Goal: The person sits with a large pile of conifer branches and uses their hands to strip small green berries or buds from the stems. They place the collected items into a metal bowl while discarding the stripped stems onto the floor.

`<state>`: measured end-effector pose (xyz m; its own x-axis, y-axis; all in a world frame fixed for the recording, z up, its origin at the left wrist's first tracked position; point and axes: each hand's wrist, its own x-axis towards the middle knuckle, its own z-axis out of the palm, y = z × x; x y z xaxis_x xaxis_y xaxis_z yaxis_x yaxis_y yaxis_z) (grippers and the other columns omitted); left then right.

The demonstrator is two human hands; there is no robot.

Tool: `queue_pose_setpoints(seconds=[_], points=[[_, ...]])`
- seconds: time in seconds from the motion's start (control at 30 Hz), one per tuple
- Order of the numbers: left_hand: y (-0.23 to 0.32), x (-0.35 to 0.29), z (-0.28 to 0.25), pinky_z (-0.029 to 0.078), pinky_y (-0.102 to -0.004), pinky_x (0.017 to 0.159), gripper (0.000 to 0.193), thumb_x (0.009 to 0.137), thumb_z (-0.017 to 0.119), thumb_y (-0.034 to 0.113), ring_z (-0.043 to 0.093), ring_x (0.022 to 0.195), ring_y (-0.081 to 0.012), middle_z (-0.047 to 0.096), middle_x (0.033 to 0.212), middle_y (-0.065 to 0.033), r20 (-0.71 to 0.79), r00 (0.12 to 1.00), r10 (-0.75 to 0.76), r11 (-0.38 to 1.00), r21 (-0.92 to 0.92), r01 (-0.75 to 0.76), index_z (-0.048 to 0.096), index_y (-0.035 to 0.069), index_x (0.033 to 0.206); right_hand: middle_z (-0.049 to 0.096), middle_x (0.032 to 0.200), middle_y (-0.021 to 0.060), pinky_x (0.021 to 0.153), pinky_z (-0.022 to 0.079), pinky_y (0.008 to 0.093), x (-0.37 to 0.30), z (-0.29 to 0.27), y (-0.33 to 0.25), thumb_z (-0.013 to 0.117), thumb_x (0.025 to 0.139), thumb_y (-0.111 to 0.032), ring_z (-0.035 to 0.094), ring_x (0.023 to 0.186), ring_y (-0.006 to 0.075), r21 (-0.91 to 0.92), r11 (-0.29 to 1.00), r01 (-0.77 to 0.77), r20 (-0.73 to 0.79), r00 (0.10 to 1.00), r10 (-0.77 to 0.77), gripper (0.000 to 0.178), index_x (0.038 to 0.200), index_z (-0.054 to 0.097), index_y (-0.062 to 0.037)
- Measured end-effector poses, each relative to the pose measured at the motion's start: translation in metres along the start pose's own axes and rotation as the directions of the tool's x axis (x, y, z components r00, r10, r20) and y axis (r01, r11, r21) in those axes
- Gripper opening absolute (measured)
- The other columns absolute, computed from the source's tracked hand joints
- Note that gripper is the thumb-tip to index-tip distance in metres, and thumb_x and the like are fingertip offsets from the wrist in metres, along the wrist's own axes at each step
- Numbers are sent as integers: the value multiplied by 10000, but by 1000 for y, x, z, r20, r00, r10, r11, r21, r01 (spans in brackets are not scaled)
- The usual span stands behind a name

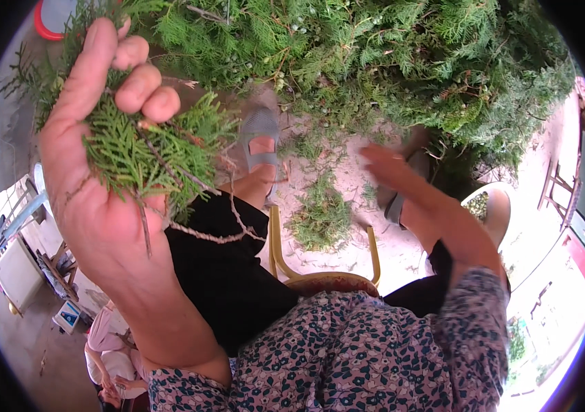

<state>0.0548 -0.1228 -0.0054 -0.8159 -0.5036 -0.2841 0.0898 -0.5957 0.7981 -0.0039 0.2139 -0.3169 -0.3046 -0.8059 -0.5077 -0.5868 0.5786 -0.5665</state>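
While my left hand [100, 172] is closed around a bunch of green cypress sprigs [148, 147], raised near my face, my right hand [392, 168] is open and empty, lower, nearer the small clippings pile [321, 216] on the ground.

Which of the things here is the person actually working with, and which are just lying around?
In use:
- left hand, closed on a bunch of green sprigs
- right hand, blurred, empty as far as I can tell, above the small heap of sprigs on the ground
- big pile of green branches

Just about:
- yellow chair frame
- red-rimmed basin
- round bowl
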Motion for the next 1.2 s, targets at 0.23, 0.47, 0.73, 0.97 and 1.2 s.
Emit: queue_pose_setpoints(seconds=[0.23,0.47,0.73,0.97,1.2], points=[[-5,-3,29,354,-199,508,254,911,413,145,360,580,-78,398,810,-39,-174,984,34,998,56,-25,410,-79,1032,285,1337,137,940,302,550,94,64,-98,548,731,-92,200,1273,309,-146,984,-105,-310,949,55,418,1138,455,-75],[0,2,10,345,-197,511,273,927,372,170,338,580,-74,374,806,-34,82,991,-108,987,-112,117,378,-74,1050,314,1299,175,771,430,487,19,73,-97,560,733,-140,372,1141,351,-70,983,-168,231,956,179,356,1082,524,-81],[0,0,16,341,-192,504,259,925,377,174,342,568,-72,386,803,-33,-2,992,-123,986,-110,122,384,-58,1039,167,1390,101,1002,238,511,143,-15,-61,439,754,36,203,1256,350,-182,949,-257,-191,956,222,556,1273,354,-144],[1,1,10,338,-191,502,257,923,383,169,340,565,-64,373,793,-28,21,992,-123,987,-100,124,381,-65,1031,174,1394,105,985,284,464,36,38,-37,554,735,-28,224,1252,340,-74,959,-275,-256,934,248,481,1192,454,-136],[-4,0,18,334,-191,506,264,926,375,160,334,576,-65,363,796,-30,8,997,-74,997,-31,74,369,-81,1035,548,1002,143,708,444,381,38,35,-8,543,734,-43,535,856,319,210,904,-372,-688,601,407,163,884,606,-61]])
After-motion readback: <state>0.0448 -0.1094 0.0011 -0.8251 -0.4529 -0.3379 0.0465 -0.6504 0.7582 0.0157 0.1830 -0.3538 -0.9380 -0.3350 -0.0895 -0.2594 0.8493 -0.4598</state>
